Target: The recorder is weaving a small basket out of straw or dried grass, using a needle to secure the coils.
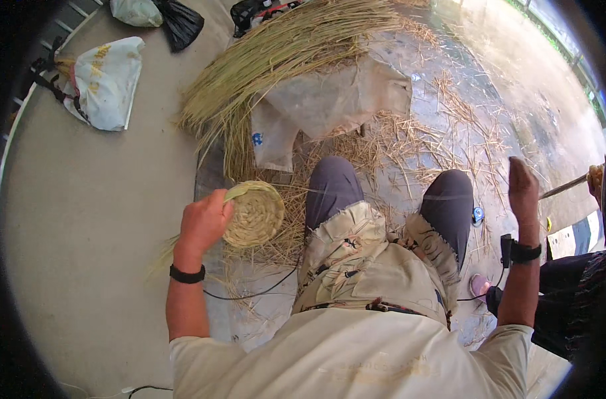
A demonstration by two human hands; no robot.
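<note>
My left hand (pixel 210 216) grips the edge of a small round coiled straw basket (pixel 253 216) beside my left knee, with pale green strands along its rim and loose ends trailing down to the left. My right hand (pixel 522 183) is raised out to the right of my right knee, fingers pressed together; what it may hold is too small to make out. A faint thin line crosses above my knees toward it.
A long straw bundle (pixel 283 46) and loose stalks lie on a sheet ahead, around a translucent plastic piece (pixel 336 93). A white sack (pixel 107 83) and black bag (pixel 182 23) lie left. Another person's leg (pixel 542 296) and hand (pixel 597 183), near a stick, are at right. A cable (pixel 249 297) runs nearby.
</note>
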